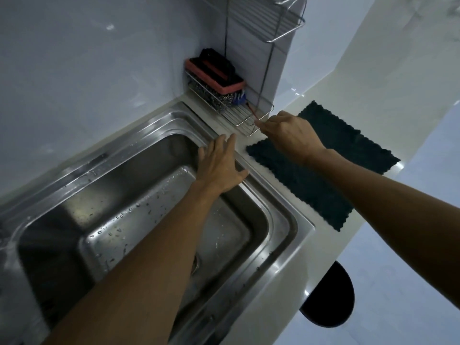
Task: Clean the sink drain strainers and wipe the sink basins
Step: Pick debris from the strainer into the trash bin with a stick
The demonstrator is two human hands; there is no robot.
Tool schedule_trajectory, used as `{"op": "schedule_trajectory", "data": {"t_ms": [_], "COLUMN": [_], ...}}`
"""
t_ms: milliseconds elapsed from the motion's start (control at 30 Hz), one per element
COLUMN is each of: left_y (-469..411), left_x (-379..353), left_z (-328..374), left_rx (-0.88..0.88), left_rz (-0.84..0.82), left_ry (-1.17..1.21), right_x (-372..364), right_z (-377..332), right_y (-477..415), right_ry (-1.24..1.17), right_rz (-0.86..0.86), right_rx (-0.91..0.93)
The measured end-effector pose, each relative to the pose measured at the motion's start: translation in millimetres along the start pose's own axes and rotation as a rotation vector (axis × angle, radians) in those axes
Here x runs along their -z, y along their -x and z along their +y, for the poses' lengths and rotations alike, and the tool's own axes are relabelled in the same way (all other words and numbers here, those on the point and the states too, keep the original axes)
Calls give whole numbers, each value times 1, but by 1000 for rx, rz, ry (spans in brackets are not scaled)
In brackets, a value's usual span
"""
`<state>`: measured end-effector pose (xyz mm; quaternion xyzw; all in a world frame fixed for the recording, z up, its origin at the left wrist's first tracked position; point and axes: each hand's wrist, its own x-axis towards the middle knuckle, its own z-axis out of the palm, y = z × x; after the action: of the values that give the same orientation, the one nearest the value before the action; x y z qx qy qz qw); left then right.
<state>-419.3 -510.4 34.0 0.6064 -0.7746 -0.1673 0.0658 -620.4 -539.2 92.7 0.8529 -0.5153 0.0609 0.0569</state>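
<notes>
A stainless steel sink basin fills the left and middle, wet with droplets. Its drain strainer is mostly hidden behind my left forearm. My left hand reaches over the basin's far right corner with fingers straight and spread, holding nothing. My right hand pinches the thin handle of a small brush whose blue head lies in the wire rack. A dark green cloth lies flat on the counter right of the sink, under my right wrist.
The wire rack in the corner also holds a pink-and-black scrub sponge and a steel wool ball. A metal wall shelf hangs above. A black round bin stands on the floor at lower right.
</notes>
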Motion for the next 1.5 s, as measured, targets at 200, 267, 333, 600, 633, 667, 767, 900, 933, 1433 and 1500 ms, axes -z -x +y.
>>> {"op": "schedule_trajectory", "data": {"t_ms": [200, 267, 333, 600, 633, 667, 767, 900, 933, 1433, 1500], "left_y": [51, 78, 109, 252, 265, 276, 295, 297, 293, 273, 266], "left_x": [7, 7, 6, -14, -18, -23, -41, -68, -74, -55, -37], "left_z": [-17, -29, -44, -121, -129, -135, -148, -156, -158, -143, -131], "left_rx": [27, 72, 131, 355, 381, 403, 466, 590, 607, 560, 466], "left_rz": [13, 1, -11, -95, -123, -151, -245, -320, -346, 139, 193], "left_ry": [-13, -13, 7, 2, 8, 7, 0, 74, 95, 231, 204], "right_x": [18, 29, 37, 23, 16, 8, -14, -38, -44, -30, -14], "right_z": [-36, -57, -83, -237, -252, -265, -288, -296, -295, -248, -245], "right_y": [34, 48, 61, 119, 126, 132, 144, 143, 141, 122, 126], "right_ry": [-55, -73, -139, -453, -503, -552, -692, -887, -923, -1195, -1211], "right_rz": [229, 289, 336, 256, 207, 142, 0, -78, -103, -73, -9], "right_rx": [-89, -85, -69, 48, 32, 19, 11, -72, -92, -241, -260]}}
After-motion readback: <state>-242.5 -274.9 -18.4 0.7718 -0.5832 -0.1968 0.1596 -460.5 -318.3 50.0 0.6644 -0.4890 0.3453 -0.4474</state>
